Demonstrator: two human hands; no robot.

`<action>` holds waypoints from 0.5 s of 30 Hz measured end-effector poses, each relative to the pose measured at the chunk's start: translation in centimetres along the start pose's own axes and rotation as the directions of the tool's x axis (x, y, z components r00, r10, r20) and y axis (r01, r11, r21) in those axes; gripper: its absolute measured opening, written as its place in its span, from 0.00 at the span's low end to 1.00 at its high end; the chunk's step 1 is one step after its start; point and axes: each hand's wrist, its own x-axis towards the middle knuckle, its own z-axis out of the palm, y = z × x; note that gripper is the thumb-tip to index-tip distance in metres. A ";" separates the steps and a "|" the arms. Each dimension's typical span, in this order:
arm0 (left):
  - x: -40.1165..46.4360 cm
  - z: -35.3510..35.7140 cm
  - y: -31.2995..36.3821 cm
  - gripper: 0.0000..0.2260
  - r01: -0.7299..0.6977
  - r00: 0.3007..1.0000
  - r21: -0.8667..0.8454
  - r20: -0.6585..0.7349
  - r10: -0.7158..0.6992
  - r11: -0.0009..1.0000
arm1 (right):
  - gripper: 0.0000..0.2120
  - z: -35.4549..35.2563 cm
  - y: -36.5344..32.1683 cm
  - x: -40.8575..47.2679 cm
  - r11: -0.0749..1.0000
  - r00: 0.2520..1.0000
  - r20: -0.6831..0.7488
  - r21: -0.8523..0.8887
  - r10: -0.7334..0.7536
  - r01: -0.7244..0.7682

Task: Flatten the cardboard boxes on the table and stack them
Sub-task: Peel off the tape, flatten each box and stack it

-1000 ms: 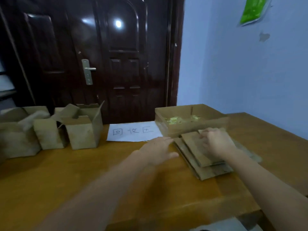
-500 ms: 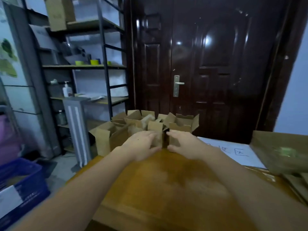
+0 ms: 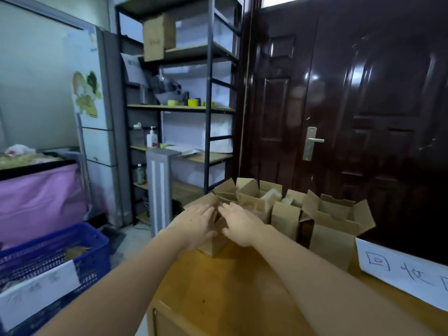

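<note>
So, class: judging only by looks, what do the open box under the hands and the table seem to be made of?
Open box: plain brown cardboard, matte, judging by its thin folded flaps and creased edges.
Table: likely wood or wood veneer, orange-brown, with a slight sheen; grain is too blurred to confirm.

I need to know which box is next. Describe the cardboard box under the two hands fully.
The nearest box is small, plain brown cardboard, standing upright at the left corner of the wooden table, top flaps open. The left hand and right hand rest on its top with fingers extended. More open boxes crowd behind and right of it. It is not yet flattened.
</note>
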 end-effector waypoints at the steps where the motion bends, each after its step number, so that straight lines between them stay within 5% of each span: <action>1: 0.2 0.5 -0.1 0.37 -0.006 1.000 -0.004 0.000 0.006 1.000 | 0.31 0.4 0.0 0.6 1.000 1.000 -0.015 -0.008 0.008 -0.009; 15: -3.0 1.1 -1.3 0.43 -0.077 0.996 -0.016 -0.054 0.076 0.997 | 0.23 1.8 1.2 -4.7 0.989 0.989 -0.113 0.105 -0.094 0.106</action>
